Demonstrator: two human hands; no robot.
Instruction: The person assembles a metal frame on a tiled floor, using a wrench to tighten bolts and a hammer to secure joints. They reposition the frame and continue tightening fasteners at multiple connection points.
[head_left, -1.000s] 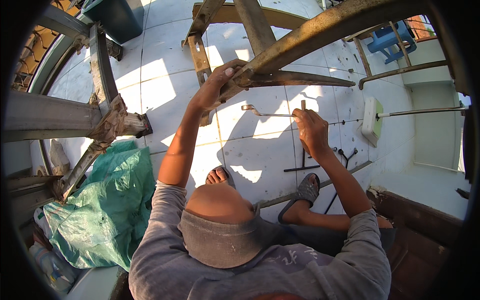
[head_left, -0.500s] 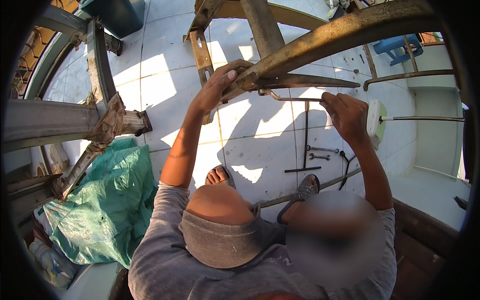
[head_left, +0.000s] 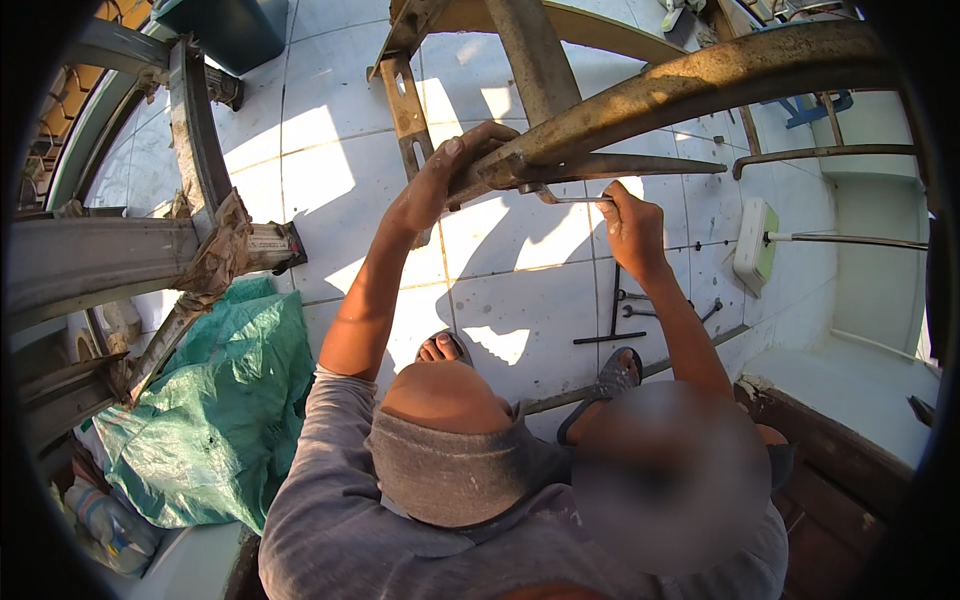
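A rusty metal frame [head_left: 700, 90] spans the upper middle and right, with a slotted bracket [head_left: 407, 110] hanging at its left side. My left hand [head_left: 440, 180] is wrapped round the frame's near left end, its fingers partly hidden behind the metal. Below that corner, a thin bent wrench [head_left: 570, 199] meets a fastener on the frame's underside. My right hand [head_left: 635, 230] is closed on the wrench's free end, thumb on top. On the tiles by my right forearm lie a T-handle wrench [head_left: 608, 340] and several spanners [head_left: 640, 311], partly covered by the arm.
Metal beams [head_left: 110, 258] with torn wrapping stand at the left, above a crumpled green tarp [head_left: 220, 400]. A dark bin [head_left: 222, 35] is at the far left, a blue stool [head_left: 808, 108] at the far right. A white-and-green block [head_left: 754, 245] with a metal rod stands at the right.
My right hand has moved left and slightly down with the wrench's end, its fingers now curled more tightly. Less of the wrench shows. My left hand keeps its hold on the frame.
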